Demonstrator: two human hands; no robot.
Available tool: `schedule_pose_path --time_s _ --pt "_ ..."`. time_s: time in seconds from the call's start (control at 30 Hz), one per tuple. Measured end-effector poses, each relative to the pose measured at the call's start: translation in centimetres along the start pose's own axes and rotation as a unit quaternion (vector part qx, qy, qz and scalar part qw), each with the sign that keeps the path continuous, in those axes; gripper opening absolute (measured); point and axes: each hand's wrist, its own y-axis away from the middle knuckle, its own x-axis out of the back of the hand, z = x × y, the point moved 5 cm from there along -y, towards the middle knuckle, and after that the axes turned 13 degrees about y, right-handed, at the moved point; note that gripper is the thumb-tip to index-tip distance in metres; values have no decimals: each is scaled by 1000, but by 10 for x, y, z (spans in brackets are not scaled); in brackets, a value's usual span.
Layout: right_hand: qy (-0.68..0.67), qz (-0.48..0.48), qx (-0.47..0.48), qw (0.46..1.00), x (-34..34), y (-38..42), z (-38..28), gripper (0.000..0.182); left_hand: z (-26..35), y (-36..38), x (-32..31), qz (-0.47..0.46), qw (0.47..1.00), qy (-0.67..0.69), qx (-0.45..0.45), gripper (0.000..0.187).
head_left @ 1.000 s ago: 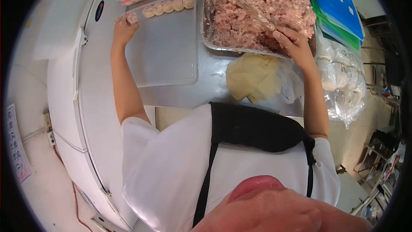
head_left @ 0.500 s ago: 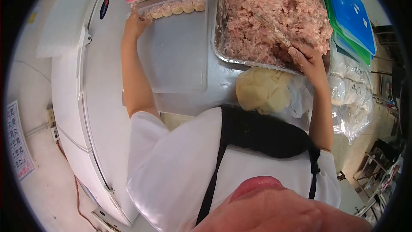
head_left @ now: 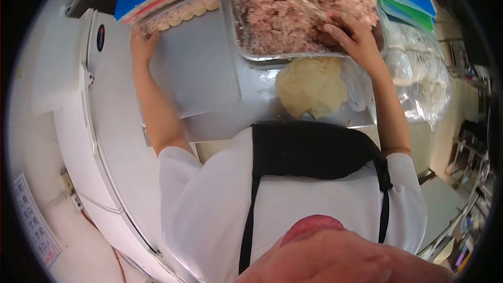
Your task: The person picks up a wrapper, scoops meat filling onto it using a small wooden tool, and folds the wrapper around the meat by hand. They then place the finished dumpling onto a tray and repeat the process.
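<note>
Head view: left hand [head_left: 141, 42] fingers rest loosely at dumpling row [head_left: 181, 13] upper left; right hand [head_left: 353, 36] grasps a utensil [head_left: 304, 5] in minced meat [head_left: 298, 5].

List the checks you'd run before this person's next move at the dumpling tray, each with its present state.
1. Left hand at the far left corner of the clear tray, by the end of the dumpling row: ok.
2. Left grip free of a dumpling: cannot tell, the fingers are too small to read.
3. Right hand on the near edge of the meat filling pan, holding a thin utensil that lies in the filling: ok.
4. Room on the tray below the row: ok, that part is bare.
5. Stack of wrappers between pan and body, uncovered: ok.
6. Bagged dough to the right, apart from both hands: ok.
</note>
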Motion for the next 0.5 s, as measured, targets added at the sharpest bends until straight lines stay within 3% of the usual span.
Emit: schedule_pose_path --time_s 0.07,0.1,0.13,0.17,0.27,0.33,0.4,0.47,0.5 --pt "95 -25 101 990 5 -2 -12 28 -23 -5 -3 32 977 -136 -160 67" --pt "141 -39 152 977 7 -4 -14 27 -6 -5 0 24 982 -112 -152 64" --pt "239 13 234 942 10 -7 -11 24 26 -1 11 16 986 -90 -142 60" --pt "291 10 237 927 15 -10 -12 22 62 7 22 8 989 -68 -131 57" --pt "415 -27 247 875 23 -21 -29 16 191 56 32 -111 979 173 8 42" --pt "438 -47 282 852 12 -17 -32 15 243 98 9 -183 928 282 -160 28" --pt "448 -37 318 835 1 -8 -37 15 266 132 -27 -257 855 347 -287 26" --pt "447 -62 293 843 0 0 -34 17 274 163 -54 -362 837 386 -139 23" --pt "446 -76 282 846 0 2 -33 18 280 175 -62 -347 846 363 -181 26"
